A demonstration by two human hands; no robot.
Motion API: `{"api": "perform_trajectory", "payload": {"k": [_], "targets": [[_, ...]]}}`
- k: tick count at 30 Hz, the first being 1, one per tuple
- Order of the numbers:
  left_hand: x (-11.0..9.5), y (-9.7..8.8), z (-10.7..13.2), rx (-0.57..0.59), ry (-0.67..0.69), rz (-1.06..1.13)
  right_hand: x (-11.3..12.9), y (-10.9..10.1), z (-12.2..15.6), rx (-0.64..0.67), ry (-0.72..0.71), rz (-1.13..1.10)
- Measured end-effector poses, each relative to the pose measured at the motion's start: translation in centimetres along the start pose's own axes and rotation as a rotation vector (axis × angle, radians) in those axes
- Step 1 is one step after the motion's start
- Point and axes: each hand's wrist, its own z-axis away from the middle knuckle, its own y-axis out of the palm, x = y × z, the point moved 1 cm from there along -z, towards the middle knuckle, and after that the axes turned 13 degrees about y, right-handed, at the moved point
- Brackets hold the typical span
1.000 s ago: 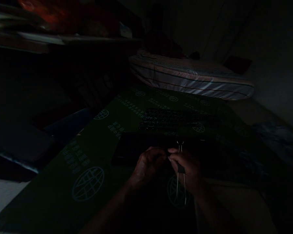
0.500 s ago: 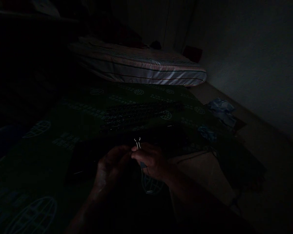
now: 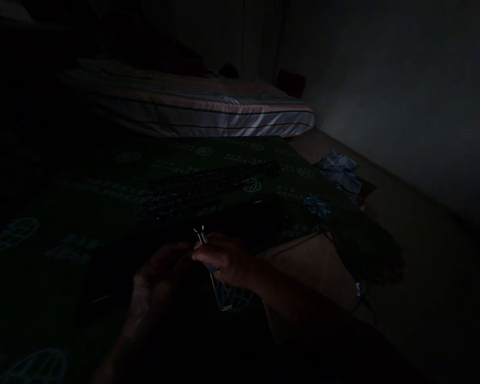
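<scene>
In the dim light my right hand (image 3: 228, 258) is closed around a wire keycap puller (image 3: 213, 268). Its thin bright prongs stick up past my thumb, and a long wire loop hangs below the fist. Beside it, my left hand (image 3: 160, 272) has its fingers curled in, close to the prongs; whatever they pinch, if anything, is lost in shadow. Beneath both hands lies a long black board, seemingly a keyboard base (image 3: 108, 272), set at a slant. Beyond it are rows of small dark pieces that look like keycaps (image 3: 196, 186).
A green mat (image 3: 72, 213) printed with globes and lettering spreads under everything. A brown flat sheet, perhaps cardboard (image 3: 304, 261), lies at right, near crumpled plastic (image 3: 318, 207). Farther back are a striped mattress (image 3: 232, 117), more crumpled wrapping (image 3: 340, 168) and a pale wall (image 3: 384, 80).
The whole view has shifted, so hands and surroundings sit farther left. The puller leans more to the left at its top, and more of its lower wire loop shows.
</scene>
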Motion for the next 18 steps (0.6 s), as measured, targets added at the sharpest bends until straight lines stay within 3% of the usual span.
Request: {"api": "perform_trajectory", "payload": {"k": [5, 18], "targets": [[0.3, 0.0, 0.1, 0.012, -0.145, 0.11, -0.1, 0.3, 0.0, -0.008, -0.017, 0.003], [1.5, 0.2, 0.1, 0.004, -0.112, 0.145, -0.1, 0.6, 0.0, 0.007, -0.002, -0.018]]}}
